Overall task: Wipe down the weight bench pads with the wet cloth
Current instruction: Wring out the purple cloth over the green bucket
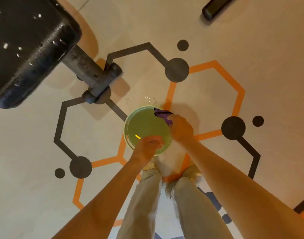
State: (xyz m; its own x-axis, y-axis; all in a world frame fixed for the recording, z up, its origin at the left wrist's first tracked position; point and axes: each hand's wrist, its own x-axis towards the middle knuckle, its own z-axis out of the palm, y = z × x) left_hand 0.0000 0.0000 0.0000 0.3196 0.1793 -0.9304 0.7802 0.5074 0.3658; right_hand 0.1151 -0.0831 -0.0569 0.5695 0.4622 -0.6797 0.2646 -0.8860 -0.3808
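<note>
No readable text, label, brand or number shows anywhere, only plain hexagon-and-dot floor markings (206, 78).

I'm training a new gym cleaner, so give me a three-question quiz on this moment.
1. Which hand holds the purple cloth?
2. True or false: the cloth is on the bench pad.
3. The green bucket stands: A) on the bench, B) on the floor by the person's feet, C) on a shelf.

Key: 1. The right hand; the left hand is at the bucket's near rim. 2. False; it is over the bucket's rim. 3. B.
</note>
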